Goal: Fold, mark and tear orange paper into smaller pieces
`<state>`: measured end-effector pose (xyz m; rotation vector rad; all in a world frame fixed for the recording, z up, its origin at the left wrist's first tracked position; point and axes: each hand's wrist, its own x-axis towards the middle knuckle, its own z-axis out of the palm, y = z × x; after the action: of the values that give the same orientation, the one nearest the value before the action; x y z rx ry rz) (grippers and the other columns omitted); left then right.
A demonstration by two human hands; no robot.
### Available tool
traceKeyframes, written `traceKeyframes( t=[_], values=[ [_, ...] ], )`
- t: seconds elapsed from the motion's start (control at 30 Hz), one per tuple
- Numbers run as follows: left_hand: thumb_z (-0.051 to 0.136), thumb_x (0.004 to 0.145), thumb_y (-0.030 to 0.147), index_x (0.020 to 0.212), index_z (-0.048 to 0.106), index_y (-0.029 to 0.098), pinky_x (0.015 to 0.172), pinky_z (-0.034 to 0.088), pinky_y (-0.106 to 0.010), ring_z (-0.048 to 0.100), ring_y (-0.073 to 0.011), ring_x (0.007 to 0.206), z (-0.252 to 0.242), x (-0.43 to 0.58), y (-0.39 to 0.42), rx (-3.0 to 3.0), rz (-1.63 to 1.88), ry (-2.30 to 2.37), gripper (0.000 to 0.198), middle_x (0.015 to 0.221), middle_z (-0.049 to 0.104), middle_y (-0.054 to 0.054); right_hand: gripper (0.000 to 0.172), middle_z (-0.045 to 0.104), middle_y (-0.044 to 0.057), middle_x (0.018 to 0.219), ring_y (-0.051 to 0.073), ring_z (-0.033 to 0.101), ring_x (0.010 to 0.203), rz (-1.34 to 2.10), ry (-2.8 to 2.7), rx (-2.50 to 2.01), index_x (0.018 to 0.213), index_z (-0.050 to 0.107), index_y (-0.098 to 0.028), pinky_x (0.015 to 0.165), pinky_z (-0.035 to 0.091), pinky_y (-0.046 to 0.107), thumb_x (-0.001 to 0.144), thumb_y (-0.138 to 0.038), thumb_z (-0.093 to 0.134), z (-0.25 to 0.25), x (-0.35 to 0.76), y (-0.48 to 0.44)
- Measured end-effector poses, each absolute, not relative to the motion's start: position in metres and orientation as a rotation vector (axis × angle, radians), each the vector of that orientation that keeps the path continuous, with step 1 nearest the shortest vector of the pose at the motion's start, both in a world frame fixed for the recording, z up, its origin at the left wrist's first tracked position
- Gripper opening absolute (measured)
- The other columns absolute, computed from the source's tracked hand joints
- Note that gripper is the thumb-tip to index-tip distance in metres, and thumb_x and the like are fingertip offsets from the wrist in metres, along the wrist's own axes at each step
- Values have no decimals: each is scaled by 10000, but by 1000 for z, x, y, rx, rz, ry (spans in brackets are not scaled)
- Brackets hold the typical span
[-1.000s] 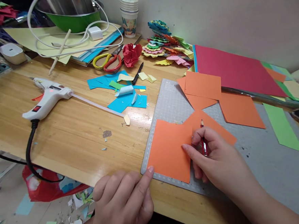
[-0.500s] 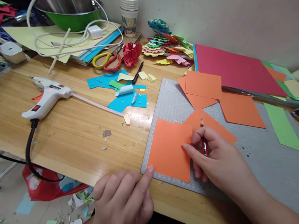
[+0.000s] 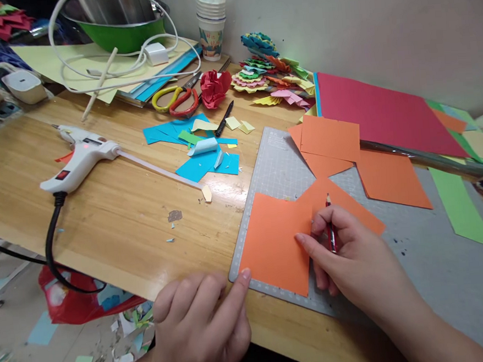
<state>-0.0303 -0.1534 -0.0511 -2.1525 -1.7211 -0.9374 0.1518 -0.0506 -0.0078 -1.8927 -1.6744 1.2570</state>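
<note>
A square sheet of orange paper (image 3: 273, 245) lies near the front left corner of the grey cutting mat (image 3: 261, 166). My left hand (image 3: 201, 321) rests at the table edge, its index finger stretched out with the tip on the sheet's lower left corner. Its other fingers are loosely bent, with nothing seen in them. Between the fingers of my right hand (image 3: 345, 245) is a red and black pencil (image 3: 331, 230), point up. That hand's thumb touches the sheet's right edge. Another orange sheet (image 3: 346, 207) lies partly under the hand.
More orange sheets (image 3: 331, 136) and a green strip (image 3: 460, 204) lie on the mat. To the left are a glue gun (image 3: 83, 159), blue paper scraps (image 3: 207, 164), scissors (image 3: 182, 103) and a black pen (image 3: 224, 120). Paper cups (image 3: 211, 34) and folded paper flowers (image 3: 259, 75) stand by the wall.
The whole view has shifted very slightly, things appearing a little further right. Both hands keep their places on the sheet, and the pencil stays in my right hand.
</note>
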Motion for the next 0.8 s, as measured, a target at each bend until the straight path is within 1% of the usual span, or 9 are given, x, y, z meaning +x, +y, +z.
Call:
traceKeyframes(
  t=[0.1, 0.33, 0.47, 0.53, 0.6, 0.63, 0.73, 0.8],
  values=[
    [533, 813, 166, 915, 719, 198, 630, 296, -319, 485, -167, 674, -49, -30, -153, -2160, -911, -1737, 215, 696, 626, -16, 236, 457, -97, 363, 99, 460, 279, 1264, -1669, -1886, 752, 394, -244, 308, 350, 184, 808, -371, 584, -8, 152, -50],
    [569, 798, 164, 921, 710, 183, 645, 325, -330, 498, -186, 696, -48, -29, -152, -2192, -901, -1735, 188, 745, 637, -30, 223, 453, -102, 383, 105, 470, 290, 1288, -1655, -1882, 753, 387, -249, 305, 343, 189, 807, -357, 574, -8, 152, -50],
    [591, 795, 162, 915, 702, 172, 656, 350, -331, 523, -187, 710, -44, -32, -151, -2242, -888, -1724, 164, 773, 639, -37, 193, 439, -104, 402, 88, 454, 290, 1166, -1774, -1892, 739, 395, -242, 323, 315, 188, 824, -303, 557, -5, 151, -51],
    [598, 812, 185, 902, 693, 167, 680, 371, -335, 532, -193, 740, -39, -33, -148, -2277, -891, -1719, 132, 800, 643, -45, 187, 453, -99, 442, 81, 462, 307, 1074, -1847, -1886, 734, 400, -240, 342, 324, 192, 826, -277, 559, -4, 151, -51],
    [585, 843, 223, 846, 682, 180, 704, 377, -344, 524, -204, 772, -32, -34, -143, -2320, -884, -1743, 106, 823, 642, -47, 186, 475, -90, 482, 85, 480, 334, 1018, -1911, -1880, 733, 401, -240, 361, 347, 201, 829, -269, 557, -4, 153, -50],
    [573, 858, 240, 791, 668, 191, 711, 373, -348, 515, -211, 787, -29, -33, -139, -2345, -872, -1756, 127, 823, 636, -43, 185, 491, -83, 503, 89, 488, 348, 1005, -1950, -1872, 733, 400, -241, 369, 354, 208, 829, -271, 556, -5, 154, -49],
    [547, 879, 270, 608, 555, 200, 724, 348, -360, 493, -231, 829, -22, -28, -123, -2412, -801, -1727, 280, 796, 606, -34, 164, 536, -61, 561, 102, 513, 397, 966, -2060, -1826, 749, 409, -240, 403, 362, 229, 827, -276, 548, -8, 158, -47],
    [547, 876, 284, 572, 495, 203, 728, 330, -370, 485, -235, 829, -21, -21, -114, -2416, -726, -1696, 319, 765, 574, -28, 149, 541, -54, 576, 109, 523, 428, 917, -2097, -1797, 759, 414, -239, 428, 366, 237, 827, -271, 542, -10, 159, -46]
  ],
)
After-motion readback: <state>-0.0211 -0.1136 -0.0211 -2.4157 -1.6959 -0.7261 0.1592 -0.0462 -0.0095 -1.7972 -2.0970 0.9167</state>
